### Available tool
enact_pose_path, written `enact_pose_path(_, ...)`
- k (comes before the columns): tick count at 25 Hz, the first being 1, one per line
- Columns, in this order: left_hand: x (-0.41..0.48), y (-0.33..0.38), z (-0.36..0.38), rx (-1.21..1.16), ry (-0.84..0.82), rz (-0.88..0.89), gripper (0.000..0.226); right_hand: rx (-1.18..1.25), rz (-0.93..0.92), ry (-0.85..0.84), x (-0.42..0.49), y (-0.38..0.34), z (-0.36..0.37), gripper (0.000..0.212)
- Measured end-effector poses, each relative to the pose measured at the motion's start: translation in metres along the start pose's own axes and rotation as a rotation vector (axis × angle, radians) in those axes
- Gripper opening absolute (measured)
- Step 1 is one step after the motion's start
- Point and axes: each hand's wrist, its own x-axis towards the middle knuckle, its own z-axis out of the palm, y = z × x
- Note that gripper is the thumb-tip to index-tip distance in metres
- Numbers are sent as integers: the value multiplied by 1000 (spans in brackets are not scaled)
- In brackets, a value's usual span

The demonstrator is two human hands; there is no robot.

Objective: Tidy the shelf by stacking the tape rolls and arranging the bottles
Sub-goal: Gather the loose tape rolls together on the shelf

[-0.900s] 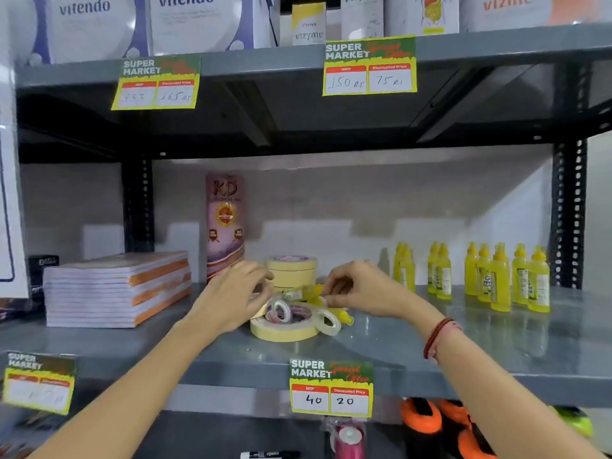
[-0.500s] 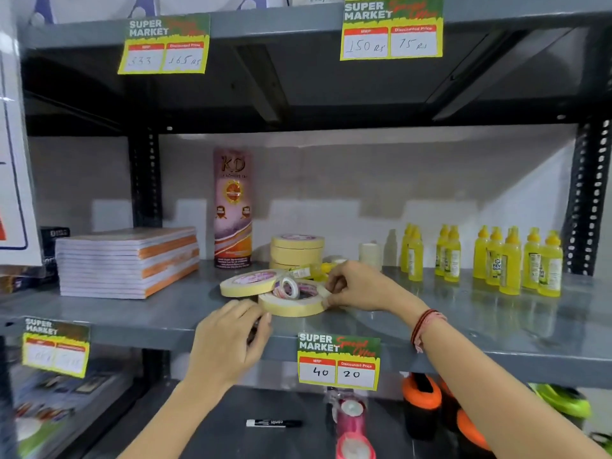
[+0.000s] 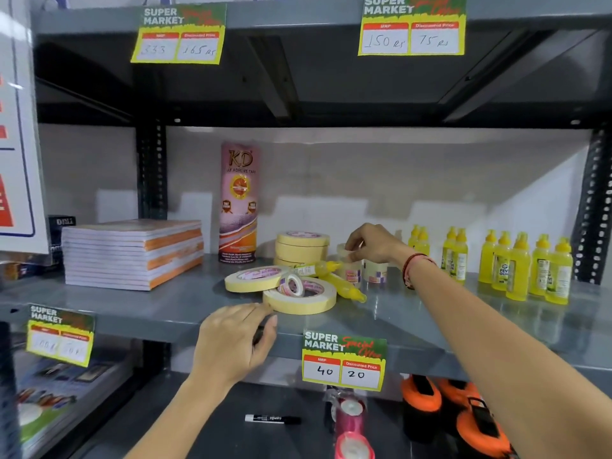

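Observation:
A stack of cream tape rolls (image 3: 301, 248) stands at the back middle of the grey shelf (image 3: 165, 309). In front, one flat roll (image 3: 255, 278) leans on a wider roll (image 3: 299, 299), and a small white roll (image 3: 291, 284) rests on that one. Two yellow bottles (image 3: 344, 288) lie on their sides beside them. More yellow bottles (image 3: 523, 266) stand upright at the right. My right hand (image 3: 374, 243) pinches a small tape roll (image 3: 342, 251) on top of small rolls (image 3: 352, 273) at the back. My left hand (image 3: 238, 342) is curled at the shelf's front edge.
A pile of notebooks (image 3: 132, 253) lies at the left, with a tall pink KD tape tube (image 3: 238, 203) behind the rolls. A price tag (image 3: 344, 362) hangs on the shelf edge. Below are a black marker (image 3: 273, 419), pink ribbon spools (image 3: 351, 422) and orange items (image 3: 463, 412).
My right hand has moved from the front rolls to the small rolls at the back, carrying a small roll. My left hand has pulled back from the rolls to the shelf's front edge.

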Motion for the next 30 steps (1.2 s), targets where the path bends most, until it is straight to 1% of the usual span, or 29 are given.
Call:
enact_pose_path(3,0,0,-1,-3,22,15,73,-5,23,-89,2,1,7,35)
enact_pose_path(6,0,-1,0,1,29,14,70,-29,27,-82,2,2,11,41)
enact_pose_path(8,0,0,0,19,20,13,58,-64,22,-80,2,0,12,41)
enact_pose_path(10,0,1,-2,28,-2,4,43,-117,18,-112,3,-2,12,40)
enact_pose_path(11,1,2,-3,29,-13,-3,40,-144,19,-134,3,-4,11,41)
enact_pose_path(15,1,3,-4,26,-33,-24,39,-209,34,-171,8,-9,7,46)
enact_pose_path(16,1,3,-4,24,-35,-28,39,-227,34,-180,9,-10,6,44)
enact_pose_path(18,2,4,-4,28,-39,-36,40,-265,41,-204,9,-12,3,31)
enact_pose_path(19,2,4,-4,29,-40,-42,40,-272,50,-212,8,-13,2,28)
enact_pose_path(20,2,4,-4,30,-40,-49,40,-271,61,-221,8,-14,1,31)
enact_pose_path(22,3,4,-4,23,-48,-59,41,-267,81,-232,8,-16,-2,43)
enact_pose_path(25,0,6,-5,18,-49,-58,41,-315,98,-243,8,-20,-3,47)
enact_pose_path(26,0,6,-5,19,-48,-58,41,-329,99,-225,8,-21,-3,45)
enact_pose_path(27,0,5,-4,20,-44,-56,41,-329,87,-172,9,-24,-3,41)
enact_pose_path(29,1,4,-4,27,-33,-52,41,-292,49,33,7,-35,0,31)
enact_pose_path(30,1,4,-3,30,-33,-50,41,-219,22,140,4,-44,4,29)
